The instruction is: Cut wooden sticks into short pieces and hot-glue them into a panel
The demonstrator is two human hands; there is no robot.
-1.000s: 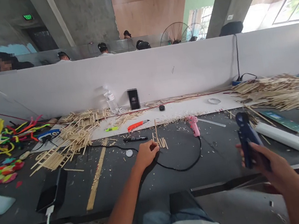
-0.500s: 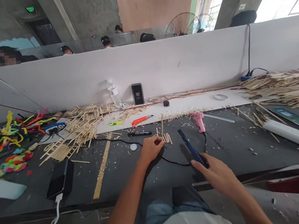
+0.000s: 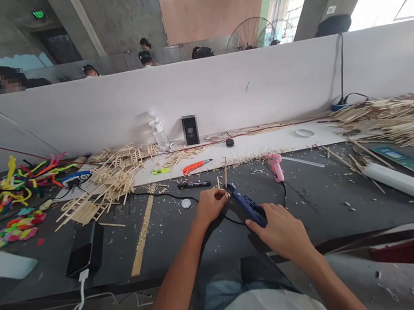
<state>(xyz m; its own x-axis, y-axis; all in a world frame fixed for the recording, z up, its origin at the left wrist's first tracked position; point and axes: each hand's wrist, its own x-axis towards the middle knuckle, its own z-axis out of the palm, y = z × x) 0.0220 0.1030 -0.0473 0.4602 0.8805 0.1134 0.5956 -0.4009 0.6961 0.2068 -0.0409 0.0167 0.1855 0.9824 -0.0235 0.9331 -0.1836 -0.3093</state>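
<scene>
A bottle (image 3: 157, 128) stands by the white wall (image 3: 108, 107). A big fan (image 3: 248, 45) and a green sign (image 3: 39, 15) show behind the wall. Bright fuzzy strings (image 3: 11, 173) lie in a heap. A white cord (image 3: 83, 276) plugs into a black box (image 3: 85, 250).

A craft workshop in a bare hall, by the look of it: raw concrete wall (image 3: 126, 17), green lit sign (image 3: 39, 15), people's heads (image 3: 145, 57) beyond a white partition (image 3: 107, 102). The desk (image 3: 322, 205) carries heaped wooden sticks (image 3: 398, 118) towards its far right corner, a pink glue gun (image 3: 276, 167), an orange cutter (image 3: 195, 167) and scattered shavings (image 3: 253, 155).
</scene>
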